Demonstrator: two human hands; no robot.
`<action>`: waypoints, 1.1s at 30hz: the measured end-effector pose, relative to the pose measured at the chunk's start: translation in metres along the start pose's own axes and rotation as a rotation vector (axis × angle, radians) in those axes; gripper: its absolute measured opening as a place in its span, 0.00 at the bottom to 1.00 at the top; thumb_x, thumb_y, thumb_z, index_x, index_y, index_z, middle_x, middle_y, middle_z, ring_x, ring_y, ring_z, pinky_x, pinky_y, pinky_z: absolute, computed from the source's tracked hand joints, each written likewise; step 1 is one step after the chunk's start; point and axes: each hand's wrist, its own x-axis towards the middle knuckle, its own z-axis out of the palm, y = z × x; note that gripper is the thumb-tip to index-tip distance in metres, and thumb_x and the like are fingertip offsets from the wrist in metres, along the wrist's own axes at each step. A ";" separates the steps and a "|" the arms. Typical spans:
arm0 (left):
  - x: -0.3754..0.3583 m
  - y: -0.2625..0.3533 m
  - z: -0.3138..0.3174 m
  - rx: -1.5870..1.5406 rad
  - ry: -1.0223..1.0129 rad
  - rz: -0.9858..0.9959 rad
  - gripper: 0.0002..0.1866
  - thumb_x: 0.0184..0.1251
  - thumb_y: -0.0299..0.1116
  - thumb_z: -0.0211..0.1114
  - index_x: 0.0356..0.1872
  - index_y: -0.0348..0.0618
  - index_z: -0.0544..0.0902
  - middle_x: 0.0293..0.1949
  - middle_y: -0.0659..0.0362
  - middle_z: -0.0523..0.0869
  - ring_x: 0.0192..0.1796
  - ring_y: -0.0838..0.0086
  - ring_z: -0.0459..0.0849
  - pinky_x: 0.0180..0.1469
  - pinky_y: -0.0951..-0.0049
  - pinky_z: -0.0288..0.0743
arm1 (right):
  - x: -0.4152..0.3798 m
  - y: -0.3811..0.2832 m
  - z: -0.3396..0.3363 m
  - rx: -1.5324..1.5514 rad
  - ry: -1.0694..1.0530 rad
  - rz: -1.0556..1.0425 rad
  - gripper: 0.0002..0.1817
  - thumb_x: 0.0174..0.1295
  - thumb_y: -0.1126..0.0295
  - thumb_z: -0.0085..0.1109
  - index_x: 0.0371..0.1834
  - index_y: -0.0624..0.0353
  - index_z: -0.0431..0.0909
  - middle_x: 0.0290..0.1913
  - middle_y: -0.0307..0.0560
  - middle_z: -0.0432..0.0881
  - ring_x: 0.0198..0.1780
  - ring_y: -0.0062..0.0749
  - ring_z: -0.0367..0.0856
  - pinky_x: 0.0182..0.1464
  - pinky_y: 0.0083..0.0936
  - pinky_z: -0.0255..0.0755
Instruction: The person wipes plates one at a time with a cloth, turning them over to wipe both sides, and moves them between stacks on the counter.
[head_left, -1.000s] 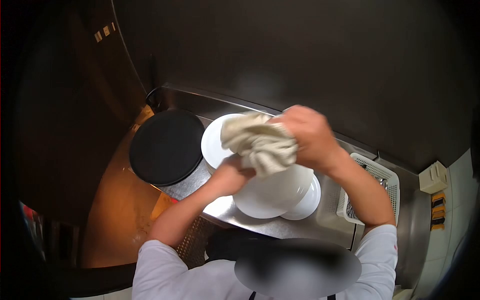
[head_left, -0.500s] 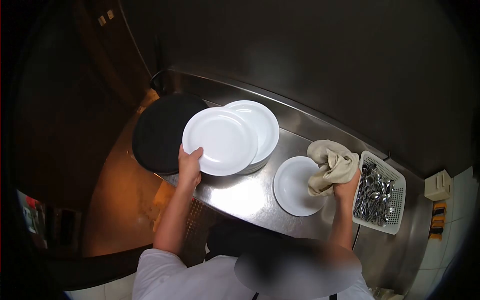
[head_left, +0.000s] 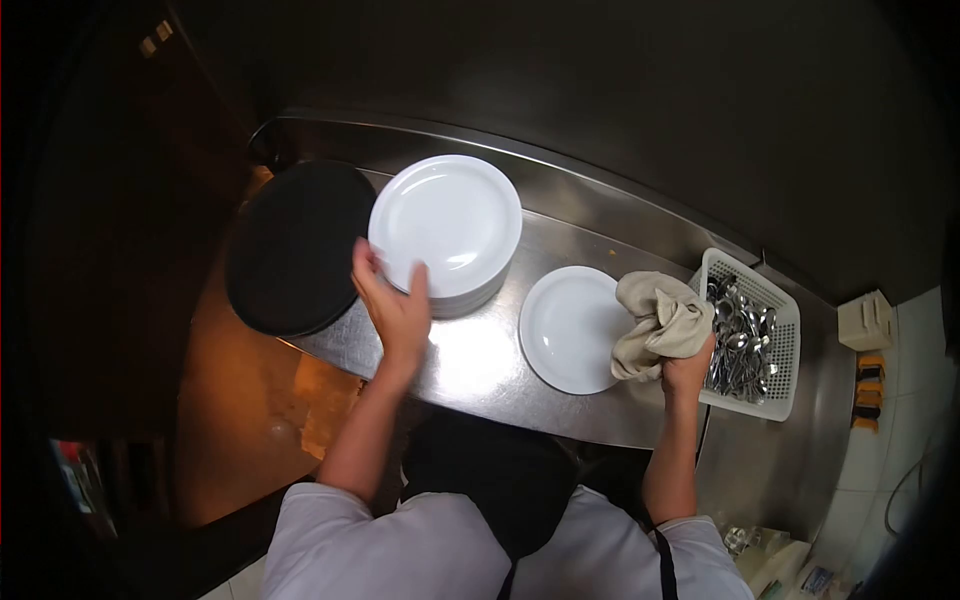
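Observation:
A stack of white plates (head_left: pixel 446 224) stands on the steel counter (head_left: pixel 470 365). At its near left edge is my left hand (head_left: pixel 397 308), thumb and fingers spread apart and slightly blurred, with nothing gripped between them. My right hand (head_left: pixel 688 368) is closed around a bunched beige cloth (head_left: pixel 662 322). The cloth overlaps the right side of another white plate (head_left: pixel 568 330), which lies on the counter to the right of the stack. Folds of the cloth hide most of my right fingers.
Round black trays (head_left: pixel 300 250) lie left of the stack, at the counter's end. A white perforated basket (head_left: pixel 787 365) full of spoons and other cutlery (head_left: pixel 738 345) stands beside my right hand. A dark wall (head_left: pixel 620 130) rises behind the counter's raised back edge.
The plate that my left hand held now lies on top of the stack, and the fingers have let go of it. My right hand keeps the cloth by the other plate. The view has shifted.

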 end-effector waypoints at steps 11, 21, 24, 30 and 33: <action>-0.094 -0.067 0.151 -0.100 -0.674 -0.184 0.26 0.65 0.45 0.72 0.48 0.31 0.75 0.43 0.44 0.87 0.44 0.57 0.89 0.48 0.61 0.81 | -0.022 0.130 0.027 -0.862 -0.056 -0.341 0.25 0.47 0.67 0.71 0.52 0.63 0.82 0.56 0.62 0.82 0.61 0.59 0.77 0.63 0.50 0.68; -0.105 0.025 0.131 -0.946 -0.948 -0.401 0.37 0.73 0.24 0.55 0.81 0.45 0.53 0.74 0.51 0.66 0.74 0.64 0.68 0.74 0.64 0.64 | -0.004 0.093 0.053 -0.458 -0.252 -0.771 0.25 0.49 0.65 0.67 0.51 0.67 0.82 0.67 0.62 0.76 0.73 0.64 0.66 0.73 0.55 0.56; -0.099 0.057 0.111 -0.754 -0.956 -0.090 0.44 0.66 0.22 0.58 0.82 0.42 0.49 0.74 0.51 0.67 0.74 0.67 0.67 0.75 0.68 0.60 | 0.059 0.037 0.048 -0.234 -0.019 -0.307 0.25 0.52 0.62 0.68 0.52 0.65 0.82 0.68 0.60 0.75 0.75 0.63 0.64 0.74 0.57 0.53; -0.046 0.092 0.092 -0.483 -1.069 0.131 0.52 0.50 0.19 0.59 0.82 0.42 0.50 0.75 0.54 0.67 0.75 0.68 0.66 0.75 0.70 0.59 | 0.056 -0.016 0.081 -0.064 -0.058 -0.901 0.24 0.55 0.57 0.69 0.51 0.59 0.83 0.58 0.61 0.81 0.61 0.65 0.75 0.67 0.52 0.63; -0.053 0.104 0.082 -0.615 -0.972 0.143 0.54 0.48 0.20 0.60 0.82 0.42 0.49 0.75 0.55 0.66 0.76 0.68 0.64 0.77 0.69 0.55 | 0.091 -0.034 0.078 -0.033 0.033 -0.518 0.20 0.58 0.60 0.66 0.51 0.58 0.84 0.59 0.60 0.81 0.59 0.63 0.76 0.67 0.54 0.64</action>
